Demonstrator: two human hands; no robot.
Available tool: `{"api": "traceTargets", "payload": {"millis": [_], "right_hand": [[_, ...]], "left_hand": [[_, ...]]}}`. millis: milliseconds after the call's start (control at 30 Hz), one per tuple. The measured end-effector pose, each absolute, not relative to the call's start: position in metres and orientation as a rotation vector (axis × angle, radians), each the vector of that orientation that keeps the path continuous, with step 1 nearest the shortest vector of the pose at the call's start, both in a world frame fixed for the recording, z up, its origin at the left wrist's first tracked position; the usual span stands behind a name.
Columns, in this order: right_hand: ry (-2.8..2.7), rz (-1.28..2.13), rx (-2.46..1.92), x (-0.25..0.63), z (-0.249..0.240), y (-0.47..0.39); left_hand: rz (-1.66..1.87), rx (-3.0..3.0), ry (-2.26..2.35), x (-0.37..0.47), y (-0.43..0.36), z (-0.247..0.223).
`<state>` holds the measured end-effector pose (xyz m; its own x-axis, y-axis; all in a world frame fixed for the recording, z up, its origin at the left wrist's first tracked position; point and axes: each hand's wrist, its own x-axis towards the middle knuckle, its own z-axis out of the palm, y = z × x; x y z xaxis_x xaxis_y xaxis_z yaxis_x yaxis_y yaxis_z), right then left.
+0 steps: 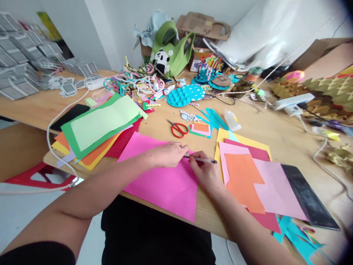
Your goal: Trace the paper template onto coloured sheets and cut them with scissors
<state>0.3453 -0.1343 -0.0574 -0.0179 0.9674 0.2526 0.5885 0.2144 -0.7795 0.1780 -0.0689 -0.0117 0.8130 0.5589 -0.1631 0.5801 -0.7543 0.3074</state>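
A large bright pink sheet of paper point(165, 187) lies before me at the table's front edge, its lower corner reaching past the edge. Above its upper right part, my right hand point(205, 171) grips a slim pen point(202, 159), whose dark end points right. My left hand point(169, 154) is closed, its fingers pinched at the pen's left end; whether they hold a cap there is hidden. Just beyond the hands lie red-handled scissors point(178, 129), blades toward the upper left. Small orange and pink paper pieces point(200, 127) are stacked beside them.
Coloured paper point(104, 123) is piled on the left, more sheets point(242, 176) on the right over a black tablet-like slab point(309, 198). A glue bottle point(232, 120), blue strips point(216, 118), a tangle of pipe cleaners point(138, 81) and a green panda bag point(172, 51) stand farther back.
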Motion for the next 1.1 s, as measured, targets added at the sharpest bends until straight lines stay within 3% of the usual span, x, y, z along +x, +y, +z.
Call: {"api": "traceTargets", "payload": {"millis": [333, 1100], "right_hand": [[-1.847, 0.388, -1.400, 0.343, -0.054, -0.136], [-1.608, 0.633, -1.521, 0.350, -0.055, -0.137]], "left_hand": [[0.018, 2.789, 0.802, 0.175, -0.069, -0.019], [0.030, 2.804, 0.886, 0.170, -0.077, -0.023]]}}
